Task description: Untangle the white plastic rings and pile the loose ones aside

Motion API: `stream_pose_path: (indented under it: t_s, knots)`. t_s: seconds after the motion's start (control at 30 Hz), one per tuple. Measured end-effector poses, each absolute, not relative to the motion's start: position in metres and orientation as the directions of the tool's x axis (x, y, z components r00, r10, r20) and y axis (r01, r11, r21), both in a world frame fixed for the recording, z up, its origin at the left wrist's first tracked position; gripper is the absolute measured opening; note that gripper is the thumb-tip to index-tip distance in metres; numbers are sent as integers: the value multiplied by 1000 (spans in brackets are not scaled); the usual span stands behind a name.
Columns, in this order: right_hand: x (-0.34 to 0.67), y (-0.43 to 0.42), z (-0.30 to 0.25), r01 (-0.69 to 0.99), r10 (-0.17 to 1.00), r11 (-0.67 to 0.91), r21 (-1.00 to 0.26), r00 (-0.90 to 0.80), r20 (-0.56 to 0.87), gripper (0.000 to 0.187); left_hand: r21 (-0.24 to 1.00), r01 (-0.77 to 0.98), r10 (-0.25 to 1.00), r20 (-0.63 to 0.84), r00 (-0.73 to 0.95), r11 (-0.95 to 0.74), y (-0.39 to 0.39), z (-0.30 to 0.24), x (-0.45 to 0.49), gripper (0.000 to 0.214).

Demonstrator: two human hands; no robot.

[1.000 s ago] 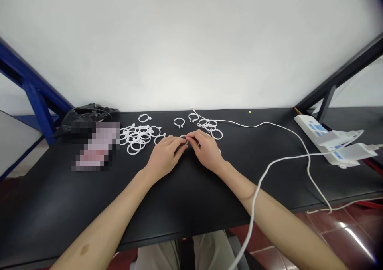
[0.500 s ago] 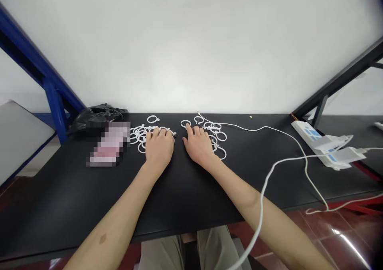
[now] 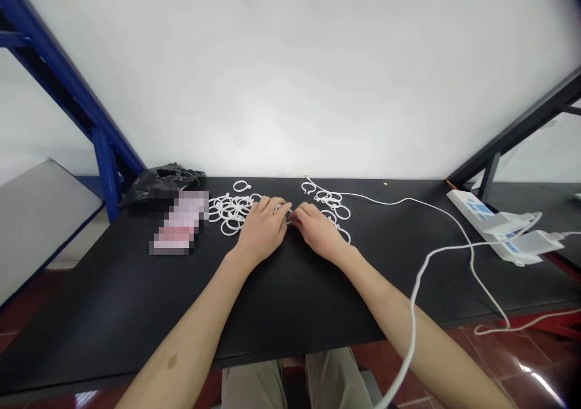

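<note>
Both hands meet over the middle of the black table, fingertips almost touching. My left hand is closed, its fingers bent around a white plastic ring that shows only in part. From the right, my right hand pinches the same ring near its edge; the fingers hide most of it. Left of my left hand lies a heap of white rings that overlap, each with a small knob. Several more white rings lie beside and behind my right hand, some of them with a gap.
A black plastic bag and a pixelated pink item lie at the left. A white cable crosses over my right forearm to a white power strip at the right. A white wall stands behind the table.
My hands have come together, and a ring is now held between them. The single ring in front of my right hand is gone from its spot. The view has shifted slightly.
</note>
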State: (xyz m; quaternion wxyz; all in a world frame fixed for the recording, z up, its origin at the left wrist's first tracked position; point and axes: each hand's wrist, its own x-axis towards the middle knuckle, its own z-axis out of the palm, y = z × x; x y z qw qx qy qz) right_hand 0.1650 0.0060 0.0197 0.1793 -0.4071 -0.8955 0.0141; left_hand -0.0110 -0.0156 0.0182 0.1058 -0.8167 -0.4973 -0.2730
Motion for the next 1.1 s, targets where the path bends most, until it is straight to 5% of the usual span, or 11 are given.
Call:
stream_pose_path:
  t_s: [0.13, 0.27, 0.47, 1.1]
  knots:
    - [172, 6, 29, 562, 732, 680, -470, -496, 466, 15, 99, 841, 731, 555, 398, -532, -14, 16, -7, 22]
    - [168, 5, 29, 512, 763, 641, -572, -348, 544, 13, 75, 819, 689, 587, 425, -569, -14, 17, -6, 24]
    - [164, 4, 25, 452, 842, 538, -712, -250, 477, 18, 231, 753, 696, 607, 384, -617, -15, 18, -4, 25]
    - [163, 7, 22, 396, 895, 447, -802, -190, 404, 14, 282, 736, 728, 561, 394, -615, -16, 15, -2, 24]
